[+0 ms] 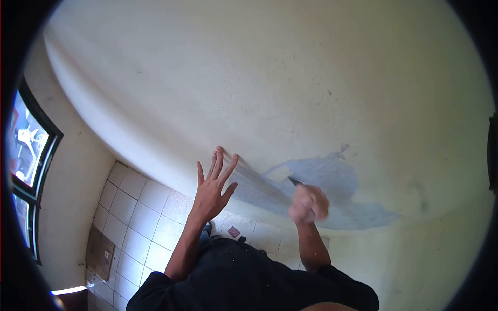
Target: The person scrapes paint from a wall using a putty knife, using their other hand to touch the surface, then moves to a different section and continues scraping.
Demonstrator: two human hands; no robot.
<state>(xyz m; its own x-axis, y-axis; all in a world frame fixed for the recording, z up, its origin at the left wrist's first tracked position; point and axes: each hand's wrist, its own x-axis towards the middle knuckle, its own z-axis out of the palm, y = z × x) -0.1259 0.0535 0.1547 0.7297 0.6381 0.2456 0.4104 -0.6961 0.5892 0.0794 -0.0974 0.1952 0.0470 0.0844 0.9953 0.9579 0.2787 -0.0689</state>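
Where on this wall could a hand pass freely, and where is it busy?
Free: the pale wall above the left hand and the scraped grey patch. Crowded: low down, where the right hand holds a scraper against that patch.

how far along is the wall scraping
Early on, it seems. Done: one grey patch of bared surface low on the wall. In hand: the right hand is closed on a scraper at that patch's edge, blurred, while the left hand is spread open with fingertips at the wall. Left: most of the pale paint around and above the patch is untouched.
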